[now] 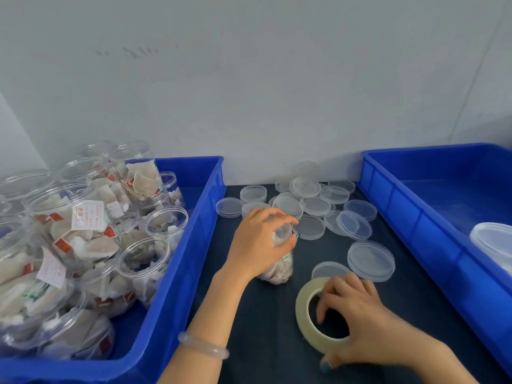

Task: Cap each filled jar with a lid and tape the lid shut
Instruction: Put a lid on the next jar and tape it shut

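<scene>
We see a pale grey-white wall (249, 79) filling the far half of the view, with faint dark marks high on the left and a thin slanted seam at the right. Below it a dark table top (263, 342) lies between the left blue crate (199, 231) and the right blue crate (401, 206). The light is soft and even.

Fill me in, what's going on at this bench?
A person is capping filled jars. The left hand grips the top of a jar standing on the dark mat between the left bin and the right bin. The right hand holds the tape roll, fingers hooked in its core. Loose lids lie behind, and uncapped jars wait in the left bin. I see no tape on the jar.
</scene>
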The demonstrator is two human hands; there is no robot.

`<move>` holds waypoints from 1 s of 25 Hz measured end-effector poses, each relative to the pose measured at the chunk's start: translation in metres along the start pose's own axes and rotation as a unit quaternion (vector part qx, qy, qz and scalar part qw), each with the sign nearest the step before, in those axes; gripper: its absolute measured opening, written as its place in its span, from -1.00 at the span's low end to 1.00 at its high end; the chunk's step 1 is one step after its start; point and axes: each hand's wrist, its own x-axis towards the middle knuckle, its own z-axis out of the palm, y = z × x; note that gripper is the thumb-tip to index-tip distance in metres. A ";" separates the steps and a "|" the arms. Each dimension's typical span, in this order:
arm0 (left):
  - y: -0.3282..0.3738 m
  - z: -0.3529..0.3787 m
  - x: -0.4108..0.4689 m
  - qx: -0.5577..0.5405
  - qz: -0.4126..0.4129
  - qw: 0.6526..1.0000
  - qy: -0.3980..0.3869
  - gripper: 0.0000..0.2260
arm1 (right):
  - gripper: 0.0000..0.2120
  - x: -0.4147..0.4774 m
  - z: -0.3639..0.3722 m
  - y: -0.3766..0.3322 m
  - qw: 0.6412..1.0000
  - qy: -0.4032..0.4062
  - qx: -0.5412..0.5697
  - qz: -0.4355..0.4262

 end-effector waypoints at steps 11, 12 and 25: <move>0.021 0.013 -0.052 -0.023 0.091 0.974 0.206 -0.82 | -0.60 -0.008 -0.004 -0.013 0.973 0.199 0.119 0.010; 0.026 0.015 -0.057 -0.066 0.059 0.980 0.181 -0.79 | -0.63 -0.006 -0.003 -0.015 0.963 0.221 0.154 0.008; 0.053 0.033 -0.071 -0.228 -0.093 0.947 0.205 -0.93 | -0.81 0.004 0.014 -0.031 0.953 0.276 0.123 0.015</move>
